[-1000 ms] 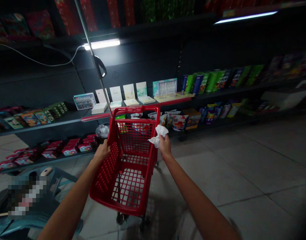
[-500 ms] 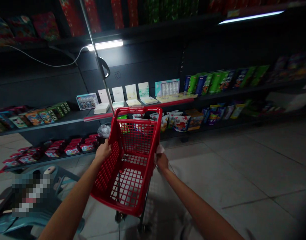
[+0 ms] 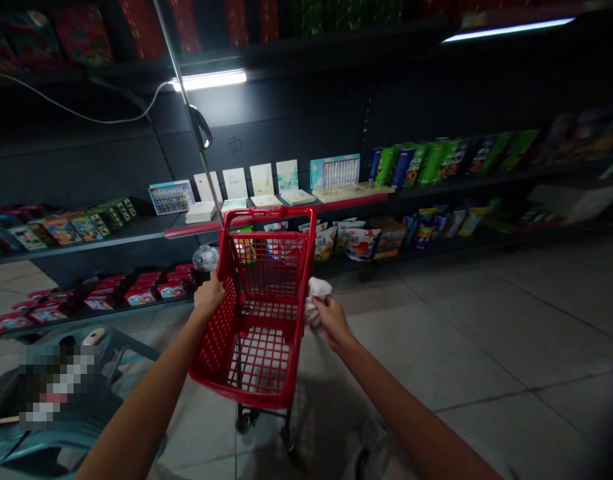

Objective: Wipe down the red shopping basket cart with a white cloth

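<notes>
We find open tiled floor [image 3: 486, 320] right of the red cart [image 3: 213, 343]; stocked shelves [image 3: 136, 232] bar the way ahead; a slanted pole [image 3: 209, 173] and a blue chair [image 3: 119, 340] crowd the left.

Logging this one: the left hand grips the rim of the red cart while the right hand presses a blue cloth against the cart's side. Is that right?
Not quite: the cloth is white, not blue. The head view shows the left hand gripping the rim of the red cart while the right hand presses the white cloth against the cart's side.
</notes>
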A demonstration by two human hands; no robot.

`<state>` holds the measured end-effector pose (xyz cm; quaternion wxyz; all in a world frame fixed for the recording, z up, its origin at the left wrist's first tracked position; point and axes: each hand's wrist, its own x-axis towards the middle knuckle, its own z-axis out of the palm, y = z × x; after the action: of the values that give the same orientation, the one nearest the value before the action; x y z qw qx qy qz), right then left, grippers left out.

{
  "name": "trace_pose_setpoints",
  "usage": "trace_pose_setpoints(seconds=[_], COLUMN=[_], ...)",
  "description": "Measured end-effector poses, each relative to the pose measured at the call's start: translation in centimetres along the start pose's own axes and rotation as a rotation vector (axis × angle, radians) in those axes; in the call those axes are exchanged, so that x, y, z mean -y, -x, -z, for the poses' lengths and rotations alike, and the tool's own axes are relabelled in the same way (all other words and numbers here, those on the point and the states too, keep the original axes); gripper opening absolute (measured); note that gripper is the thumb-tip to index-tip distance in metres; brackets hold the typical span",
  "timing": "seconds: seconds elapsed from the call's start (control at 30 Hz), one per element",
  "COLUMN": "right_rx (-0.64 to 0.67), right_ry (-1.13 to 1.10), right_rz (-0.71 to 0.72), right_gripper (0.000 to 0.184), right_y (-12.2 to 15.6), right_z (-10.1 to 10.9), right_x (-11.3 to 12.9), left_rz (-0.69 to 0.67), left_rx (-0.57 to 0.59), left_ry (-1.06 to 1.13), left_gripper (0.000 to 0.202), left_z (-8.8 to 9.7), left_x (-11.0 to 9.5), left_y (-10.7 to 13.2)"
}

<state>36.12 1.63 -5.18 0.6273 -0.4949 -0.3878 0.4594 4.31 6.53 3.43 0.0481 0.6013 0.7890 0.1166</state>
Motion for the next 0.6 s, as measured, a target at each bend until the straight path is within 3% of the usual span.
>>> trace_pose_setpoints(seconds=[0.07, 0.2, 0.43, 0.6], right_rx=[-0.009, 0.009, 0.309, 0.41], right_ry=[0.026, 0.3, 0.702, 0.821], right_rz=[0.054, 0.17, 0.527, 0.563], right_gripper=[0.046, 0.04, 0.039, 0.055], right_y=[0.5, 2.3, 4.1, 4.9], right_z=[-0.1, -0.4, -0.3, -0.1], right_x=[1.5, 4.1, 6.8, 7.4], left_rz=[0.007, 0.021, 0.073, 0.145], left_rx=[0.002, 0.012, 0.022, 0.003], left_ry=[0.0, 0.025, 0.129, 0.219], left_gripper=[0.042, 0.04, 0.041, 0.047], left_z=[-0.2, -0.5, -0.4, -0.7], left_x=[-0.1, -0.3, -0.5, -0.7], left_y=[-0.1, -0.4, -1.0, -0.8])
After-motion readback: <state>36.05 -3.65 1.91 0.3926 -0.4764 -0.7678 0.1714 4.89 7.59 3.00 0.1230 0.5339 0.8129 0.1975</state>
